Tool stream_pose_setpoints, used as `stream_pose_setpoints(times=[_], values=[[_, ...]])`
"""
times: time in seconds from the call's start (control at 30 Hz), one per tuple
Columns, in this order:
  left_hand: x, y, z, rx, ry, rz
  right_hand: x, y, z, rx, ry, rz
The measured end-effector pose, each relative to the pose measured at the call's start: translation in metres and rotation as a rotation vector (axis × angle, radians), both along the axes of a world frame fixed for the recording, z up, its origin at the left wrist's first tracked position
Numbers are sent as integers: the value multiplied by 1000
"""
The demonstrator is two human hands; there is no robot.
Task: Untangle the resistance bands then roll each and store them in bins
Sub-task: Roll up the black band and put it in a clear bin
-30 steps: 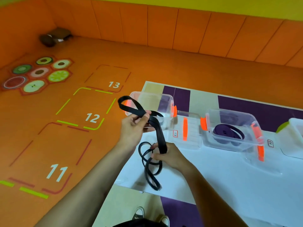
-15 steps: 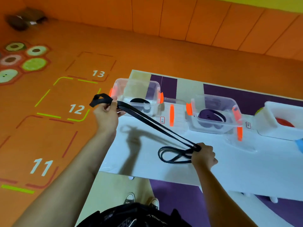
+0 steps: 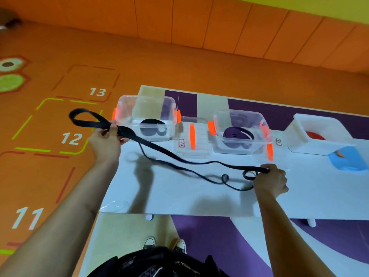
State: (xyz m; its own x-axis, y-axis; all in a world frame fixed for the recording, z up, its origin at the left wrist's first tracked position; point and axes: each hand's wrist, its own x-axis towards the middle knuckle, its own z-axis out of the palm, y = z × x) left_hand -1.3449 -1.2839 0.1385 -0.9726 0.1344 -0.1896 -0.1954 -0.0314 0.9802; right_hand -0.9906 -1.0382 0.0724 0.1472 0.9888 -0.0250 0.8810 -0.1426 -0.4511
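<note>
Now that your left hand (image 3: 108, 140) and right hand (image 3: 271, 181), both gripping the black band (image 3: 151, 145), have pulled wider apart, only small twists remain.

Near strip: the table (image 3: 179, 202) lay bare along its front edge.
Middle: the black band (image 3: 169, 154) sagged across, strung from left hand (image 3: 107, 140) to right hand (image 3: 273, 180).
Far edge: left clear bin (image 3: 127, 108), flat lid (image 3: 199, 136), right clear bin (image 3: 239, 114) and white bin (image 3: 299, 140) formed a wall, tops open.
Right end: blue lid (image 3: 347, 158) blocked it.
</note>
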Motion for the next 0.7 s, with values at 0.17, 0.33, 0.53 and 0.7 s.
stream_pose_setpoints(times=[0.17, 0.33, 0.53, 0.7], values=[[31, 9, -13, -32, 3, -242, -12, -8, -3, -357, -148, 248], [53, 4, -13, -113, 109, -550, -45, -29, -5, -433, 1, 438], [65, -9, -9, -274, 171, -773, -149, -85, 60, -319, 502, 801], [78, -14, 3, -327, 184, -911, -186, -125, 91, -485, 702, 922]])
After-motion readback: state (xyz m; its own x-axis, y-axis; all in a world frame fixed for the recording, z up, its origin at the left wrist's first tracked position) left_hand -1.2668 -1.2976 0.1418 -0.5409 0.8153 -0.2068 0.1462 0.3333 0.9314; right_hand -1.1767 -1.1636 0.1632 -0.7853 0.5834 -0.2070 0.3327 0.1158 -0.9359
